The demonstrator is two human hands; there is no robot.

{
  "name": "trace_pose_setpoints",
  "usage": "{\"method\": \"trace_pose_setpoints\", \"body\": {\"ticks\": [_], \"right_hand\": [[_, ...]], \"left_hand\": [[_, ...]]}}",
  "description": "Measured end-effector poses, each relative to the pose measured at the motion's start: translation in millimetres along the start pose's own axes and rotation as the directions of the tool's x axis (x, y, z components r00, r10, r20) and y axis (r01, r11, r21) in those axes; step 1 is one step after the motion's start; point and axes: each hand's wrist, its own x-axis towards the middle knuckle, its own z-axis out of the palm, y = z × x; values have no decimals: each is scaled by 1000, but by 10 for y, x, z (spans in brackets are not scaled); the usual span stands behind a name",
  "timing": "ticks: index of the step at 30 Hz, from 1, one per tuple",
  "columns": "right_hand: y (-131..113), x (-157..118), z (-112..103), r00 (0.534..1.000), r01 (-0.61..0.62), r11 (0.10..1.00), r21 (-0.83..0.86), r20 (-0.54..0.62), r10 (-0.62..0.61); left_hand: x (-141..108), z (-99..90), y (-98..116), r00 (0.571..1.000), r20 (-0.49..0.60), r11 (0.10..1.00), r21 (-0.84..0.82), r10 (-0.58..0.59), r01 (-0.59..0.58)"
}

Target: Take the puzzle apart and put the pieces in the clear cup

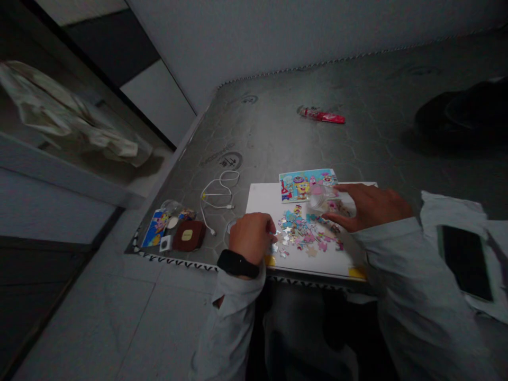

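Dim, underexposed, edges warped, slight blur

The mattress (301,132) bears a round emblem (230,160) with one character in it and a line of lettering (216,153) beside it; both are too dim to read.

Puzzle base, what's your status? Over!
Left hand closed at edge of puzzle pieces, grip hidden. Right hand tipping clear jar over the pile. White board underneath, picture card behind. Cable off left, clear of pieces.
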Motion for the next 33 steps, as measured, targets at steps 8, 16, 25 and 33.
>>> {"method": "trace_pose_setpoints", "body": {"ticks": [8,16,25,33], "right_hand": [[26,6,19,1000,7,1000,29,20,-7],[36,1,53,1000,19,999,43,-1,-19],[-15,-5,17,1000,20,1000,8,-17,-19],[-35,-27,39,993,57,997,-44,-99,-61]], "left_hand": [[21,43,3,999,-28,999,18,36,-35],[43,67,1,999,4,999,-5,34,-34],[38,65,-2,998,2,997,-41,62,-62],[-87,-113,29,985,-106,969,-191,138,-156]]}}
